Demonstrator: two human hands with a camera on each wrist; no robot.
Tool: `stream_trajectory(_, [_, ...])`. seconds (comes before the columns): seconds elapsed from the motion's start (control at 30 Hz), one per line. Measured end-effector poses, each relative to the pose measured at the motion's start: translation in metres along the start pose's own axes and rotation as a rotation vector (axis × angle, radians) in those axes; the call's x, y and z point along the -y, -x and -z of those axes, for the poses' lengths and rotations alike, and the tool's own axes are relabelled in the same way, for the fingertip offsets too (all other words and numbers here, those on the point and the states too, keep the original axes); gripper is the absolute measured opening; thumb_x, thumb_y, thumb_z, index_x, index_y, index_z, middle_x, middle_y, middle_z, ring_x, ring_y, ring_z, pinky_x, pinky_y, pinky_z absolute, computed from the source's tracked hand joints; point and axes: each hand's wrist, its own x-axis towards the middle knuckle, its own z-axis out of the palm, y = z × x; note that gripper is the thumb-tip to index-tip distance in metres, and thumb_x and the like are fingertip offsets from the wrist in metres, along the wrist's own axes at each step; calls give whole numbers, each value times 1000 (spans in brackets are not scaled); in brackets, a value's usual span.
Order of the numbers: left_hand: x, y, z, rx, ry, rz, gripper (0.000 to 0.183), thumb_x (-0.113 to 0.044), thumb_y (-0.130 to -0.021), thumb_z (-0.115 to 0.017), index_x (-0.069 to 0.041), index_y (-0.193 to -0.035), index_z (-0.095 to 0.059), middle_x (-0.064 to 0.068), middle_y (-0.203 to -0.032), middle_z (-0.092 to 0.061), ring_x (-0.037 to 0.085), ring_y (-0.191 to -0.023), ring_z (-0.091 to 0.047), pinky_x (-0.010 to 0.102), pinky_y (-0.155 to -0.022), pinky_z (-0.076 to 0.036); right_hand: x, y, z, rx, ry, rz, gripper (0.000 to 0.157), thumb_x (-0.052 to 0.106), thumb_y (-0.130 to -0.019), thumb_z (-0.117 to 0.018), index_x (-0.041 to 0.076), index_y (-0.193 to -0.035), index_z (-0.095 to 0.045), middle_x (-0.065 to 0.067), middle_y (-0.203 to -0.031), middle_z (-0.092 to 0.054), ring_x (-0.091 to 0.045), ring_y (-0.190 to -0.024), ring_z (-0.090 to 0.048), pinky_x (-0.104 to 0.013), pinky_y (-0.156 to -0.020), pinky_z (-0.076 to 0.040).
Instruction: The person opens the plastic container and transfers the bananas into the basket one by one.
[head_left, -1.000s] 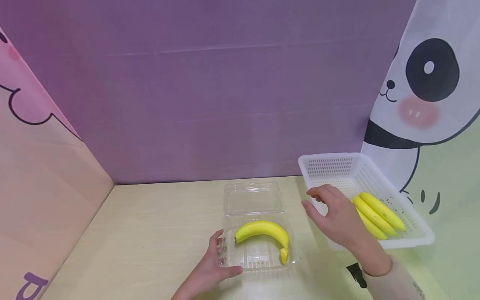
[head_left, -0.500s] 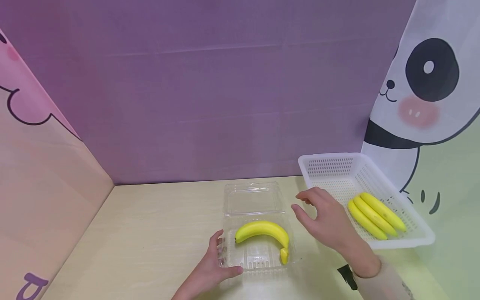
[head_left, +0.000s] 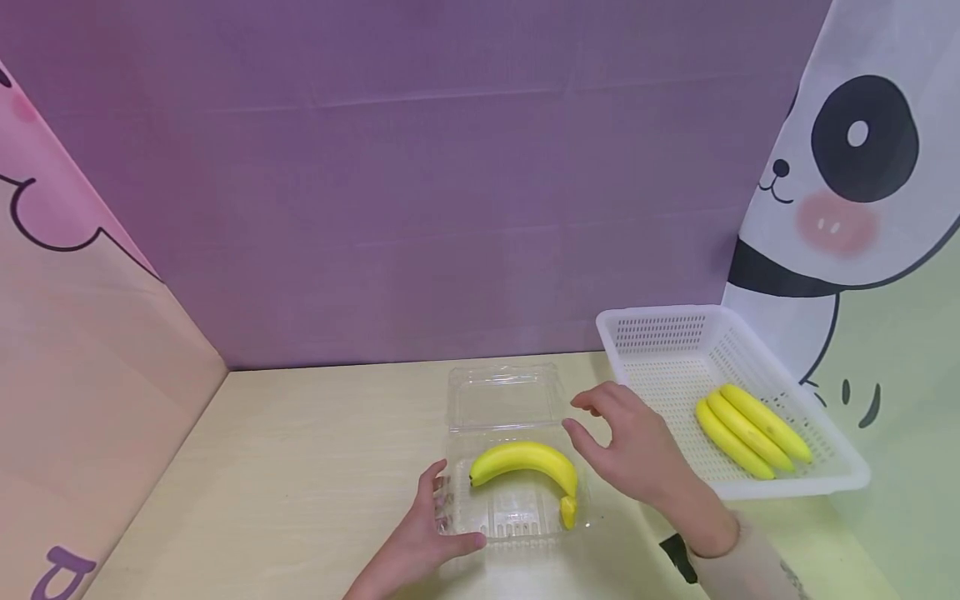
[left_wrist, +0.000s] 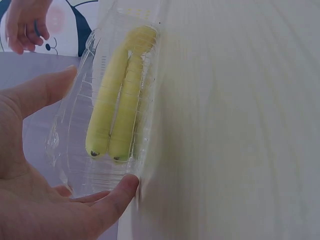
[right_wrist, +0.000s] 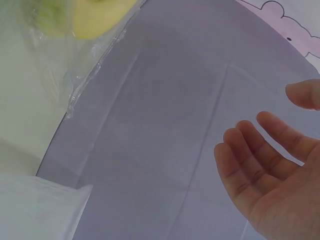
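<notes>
A clear plastic clamshell container point(head_left: 489, 527) stands on the table with its lid point(head_left: 507, 398) folded back. Inside it lies a curved yellow banana point(head_left: 528, 455), its stem end at the front right; through the wall in the left wrist view it appears as two yellow shapes side by side. My left hand point(head_left: 422, 533) holds the container's left side, thumb at the front wall and fingers along the side. My right hand point(head_left: 636, 443), fingers loosely bent and holding nothing, hovers between the container and the basket; the right wrist view shows the same bare hand point(right_wrist: 280, 170).
To the right stands a white perforated basket point(head_left: 858, 477) with three bananas point(head_left: 750, 429) in it. A purple cloth wall point(head_left: 390, 208) rises behind the table point(head_left: 277, 467). A panda-printed panel point(head_left: 855, 233) borders the right side, a pink and peach one point(head_left: 90, 333) the left.
My right hand has moved left, away from the basket and closer to the container, uncovering more of the bananas there. The left hand, the container and its banana stay where they were.
</notes>
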Motion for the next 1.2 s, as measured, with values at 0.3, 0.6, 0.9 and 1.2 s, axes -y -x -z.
stream_trajectory(0.3, [2, -1, 0, 3, 3, 0, 114, -18, -78, -89, -11, -158, -8, 30, -157, -24, 51, -138, -39, 60, -105, -43, 1, 0, -12, 48, -2, -20, 16, 19, -87, -76, 12, -101, -71, 7, -98, -66, -15, -88, -63, -33, -70, -55])
stream_trajectory(0.6, [1, 0, 0, 0, -4, -3, 114, -19, -78, -89, -10, -158, -9, 30, -157, -25, 51, -138, -39, 61, -106, -42, 0, 0, -24, 119, 10, -48, 16, 22, -88, -75, 13, -100, -71, 7, -98, -66, -17, -88, -63, -33, -72, -54])
stream_trajectory(0.9, [-1, 0, 0, 0, -4, -5, 114, -20, -78, -90, -11, -158, -10, 30, -157, -25, 51, -137, -39, 61, -106, -42, -3, 1, -36, 194, 23, -69, 17, 23, -87, -76, 11, -99, -71, 5, -96, -65, -14, -85, -59, -32, -73, -54])
stream_trajectory(1.2, [-1, 0, 0, 4, -16, 15, 115, -23, -77, -90, -11, -158, -9, 30, -156, -25, 51, -138, -39, 62, -107, -40, -7, 3, -49, 213, 34, -57, 18, 25, -86, -76, 12, -97, -70, 2, -95, -65, -14, -86, -59, -32, -70, -53])
